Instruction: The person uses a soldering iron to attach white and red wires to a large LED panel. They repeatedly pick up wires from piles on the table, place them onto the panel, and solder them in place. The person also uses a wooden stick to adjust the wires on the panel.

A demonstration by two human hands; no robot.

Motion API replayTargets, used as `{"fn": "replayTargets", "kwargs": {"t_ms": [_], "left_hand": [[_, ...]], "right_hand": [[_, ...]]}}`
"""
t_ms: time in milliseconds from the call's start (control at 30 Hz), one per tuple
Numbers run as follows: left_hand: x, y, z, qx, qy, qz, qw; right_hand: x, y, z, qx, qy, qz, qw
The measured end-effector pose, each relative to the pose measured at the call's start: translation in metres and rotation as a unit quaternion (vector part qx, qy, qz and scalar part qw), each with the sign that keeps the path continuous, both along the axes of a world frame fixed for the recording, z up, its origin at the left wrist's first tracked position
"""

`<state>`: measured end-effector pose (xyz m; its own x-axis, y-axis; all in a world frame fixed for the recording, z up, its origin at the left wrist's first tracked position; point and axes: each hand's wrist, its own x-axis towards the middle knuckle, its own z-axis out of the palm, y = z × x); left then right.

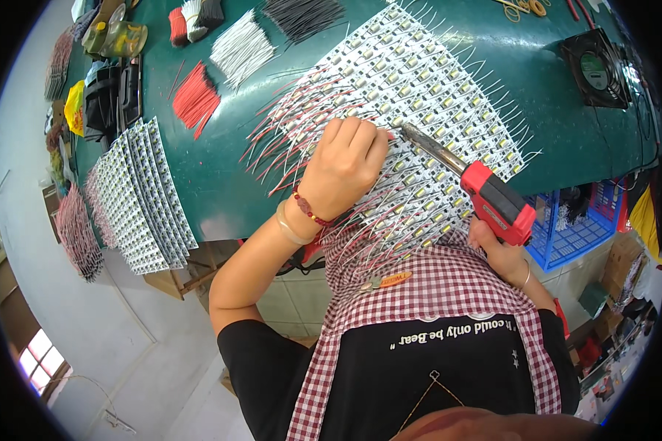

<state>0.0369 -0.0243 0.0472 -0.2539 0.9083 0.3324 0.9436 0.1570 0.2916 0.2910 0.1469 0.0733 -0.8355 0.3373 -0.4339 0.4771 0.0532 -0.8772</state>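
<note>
A large sheet of white circuit boards (419, 81) with rows of small yellowish components lies across the near edge of the green table and over my lap. Thin red, black and white wires stick out along its sides. My right hand (502, 253) is wrapped round the handle of a red-and-black soldering gun (496, 202), its metal tip pointing up-left onto the boards. Beside that tip, my left hand (346, 162) rests on the boards with its fingers pinched together; what they hold is hidden.
Bundles of red wires (196, 100), white wires (241, 50) and black wires (301, 18) lie at the back. Stacked circuit boards (143, 198) overhang the table's left edge. A black fan (594, 70) stands at the far right, above a blue crate (574, 235).
</note>
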Motion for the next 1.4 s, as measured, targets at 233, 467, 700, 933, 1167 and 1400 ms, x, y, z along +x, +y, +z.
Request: {"fn": "replayTargets", "kwargs": {"t_ms": [233, 467, 700, 933, 1167, 1400], "left_hand": [[-0.001, 0.000, 0.001, -0.002, -0.006, -0.004, 1.000], [-0.002, 0.001, 0.001, -0.009, -0.003, -0.009, 1.000], [-0.002, 0.001, 0.001, -0.017, 0.004, -0.011, 1.000], [-0.003, 0.001, 0.002, -0.015, 0.005, -0.013, 1.000], [-0.003, 0.002, 0.000, -0.024, 0.016, -0.014, 0.999], [-0.005, 0.003, -0.001, -0.002, 0.071, -0.007, 0.997]], "right_hand": [[-0.009, 0.001, 0.004, 0.025, -0.001, 0.026, 0.999], [-0.005, -0.001, 0.007, 0.021, 0.041, 0.025, 0.999], [-0.005, 0.001, -0.005, 0.011, -0.024, -0.011, 1.000], [-0.009, 0.001, -0.002, 0.043, -0.017, 0.020, 0.999], [-0.007, 0.003, 0.002, 0.014, 0.041, 0.049, 0.998], [-0.002, 0.003, -0.004, 0.042, 0.048, 0.036, 0.997]]}}
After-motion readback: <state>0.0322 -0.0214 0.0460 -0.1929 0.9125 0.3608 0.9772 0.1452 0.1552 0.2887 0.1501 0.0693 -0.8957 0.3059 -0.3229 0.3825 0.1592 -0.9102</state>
